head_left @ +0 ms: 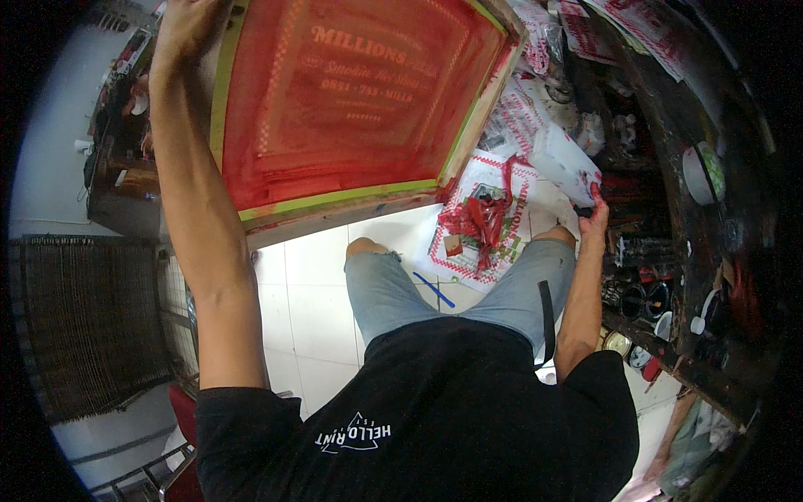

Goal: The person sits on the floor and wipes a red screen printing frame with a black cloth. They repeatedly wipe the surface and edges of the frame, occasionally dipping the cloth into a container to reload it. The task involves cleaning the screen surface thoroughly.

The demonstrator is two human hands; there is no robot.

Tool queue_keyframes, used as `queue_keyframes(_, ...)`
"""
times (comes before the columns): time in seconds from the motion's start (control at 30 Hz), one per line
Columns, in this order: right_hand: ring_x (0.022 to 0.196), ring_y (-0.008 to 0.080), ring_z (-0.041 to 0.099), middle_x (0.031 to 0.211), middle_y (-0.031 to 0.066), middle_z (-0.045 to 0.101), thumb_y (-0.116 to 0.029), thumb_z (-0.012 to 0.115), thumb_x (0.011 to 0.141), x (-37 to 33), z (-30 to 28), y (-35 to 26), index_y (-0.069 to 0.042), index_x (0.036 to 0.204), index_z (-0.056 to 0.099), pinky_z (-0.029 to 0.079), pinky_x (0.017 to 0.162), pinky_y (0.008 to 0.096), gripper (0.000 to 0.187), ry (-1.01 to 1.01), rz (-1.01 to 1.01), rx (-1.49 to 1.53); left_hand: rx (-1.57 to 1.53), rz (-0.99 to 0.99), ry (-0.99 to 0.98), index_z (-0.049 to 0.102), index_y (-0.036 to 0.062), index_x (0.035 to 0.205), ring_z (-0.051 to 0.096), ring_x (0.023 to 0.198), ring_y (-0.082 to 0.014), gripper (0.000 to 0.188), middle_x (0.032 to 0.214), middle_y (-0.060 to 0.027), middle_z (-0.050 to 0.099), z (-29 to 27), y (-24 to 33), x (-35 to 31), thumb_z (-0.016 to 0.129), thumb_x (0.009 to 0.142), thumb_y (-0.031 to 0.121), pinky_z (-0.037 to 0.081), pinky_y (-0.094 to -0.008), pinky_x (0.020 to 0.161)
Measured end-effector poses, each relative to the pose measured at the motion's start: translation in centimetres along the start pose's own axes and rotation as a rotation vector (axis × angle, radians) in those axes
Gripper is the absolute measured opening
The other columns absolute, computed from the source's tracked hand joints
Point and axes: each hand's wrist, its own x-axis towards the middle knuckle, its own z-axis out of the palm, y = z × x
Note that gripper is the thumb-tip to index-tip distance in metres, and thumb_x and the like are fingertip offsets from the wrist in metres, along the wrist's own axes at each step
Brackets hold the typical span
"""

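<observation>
A printing screen (351, 142) stands tilted at upper left: red-stained mesh with pale lettering, yellow-green tape round its inner edge, and a wooden frame. My left hand (191, 32) is closed on its left side near the top; some fingers are hidden. At the right, my right hand (595, 217) has its fingers closed on the lower end of a white plastic container (562, 163) smeared with red. Whether anything is inside it cannot be seen. Between my knees and the screen, red-smeared scraps (481, 219) lie on a printed sheet (442, 255) on the floor.
A blue stick (435, 289) lies on the white floor tiles (314, 305) between my legs. Dark wooden shelving (669, 176) crowded with tins and jars runs along the right. More red-printed sheets (523, 109) lie beyond the container. A dark woven panel (88, 326) stands at the left.
</observation>
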Motion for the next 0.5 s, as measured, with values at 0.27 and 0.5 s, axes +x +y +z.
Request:
queue_keyframes(0.27, 0.106, 0.0263, 0.06, 0.121, 0.0097, 0.061, -0.024, 0.078, 0.076, 1.2, -1.1, -0.3, -0.004, 0.123, 0.057, 0.047, 0.09, 0.0454, 0.056, 0.061, -0.06, -0.199, -0.09, -0.115, 0.04, 0.062, 0.01, 0.122, 0.052, 0.059, -0.0074, 0.035, 0.08, 0.0023, 0.059, -0.9, -3.7, 0.4, 0.057, 0.089, 0.019, 0.044, -0.0236, 0.05)
queue_keyframes(0.5, 0.123, 0.0333, 0.046, 0.134, 0.0177, 0.049, -0.026, 0.088, 0.063, 2.9, 1.3, -1.3, 0.003, 0.133, 0.042, 0.036, 0.103, 0.0421, 0.088, 0.356, -0.693, -0.944, -0.093, -0.178, 0.051, 0.06, 0.0073, 0.125, 0.053, 0.06, -0.0085, 0.037, 0.082, 0.0012, 0.061, -1.2, -3.4, -0.2, 0.059, 0.09, 0.02, 0.044, -0.0243, 0.051)
